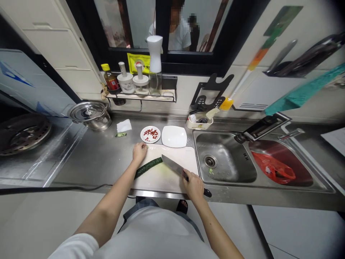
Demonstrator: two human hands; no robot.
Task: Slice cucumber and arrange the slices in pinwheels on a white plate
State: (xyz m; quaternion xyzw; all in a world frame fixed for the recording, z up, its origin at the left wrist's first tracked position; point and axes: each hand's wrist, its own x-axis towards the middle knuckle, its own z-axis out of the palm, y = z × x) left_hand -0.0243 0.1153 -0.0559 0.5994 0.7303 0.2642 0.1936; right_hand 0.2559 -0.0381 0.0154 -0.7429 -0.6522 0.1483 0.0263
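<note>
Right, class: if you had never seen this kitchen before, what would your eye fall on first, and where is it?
Probably the long, dark-green cucumber on the white rectangular cutting board, with the broad steel knife with a black handle, gripped in the right hand, pointing toward its end. The crumpled, bright-red plastic bag in the right-hand metal sink basin likely draws the eye next.

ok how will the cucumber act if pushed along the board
The cucumber may roll, being long and rounded on the flat cutting board, though its slight curve could make that uneven. Its bumpy-looking skin might add grip.
</note>
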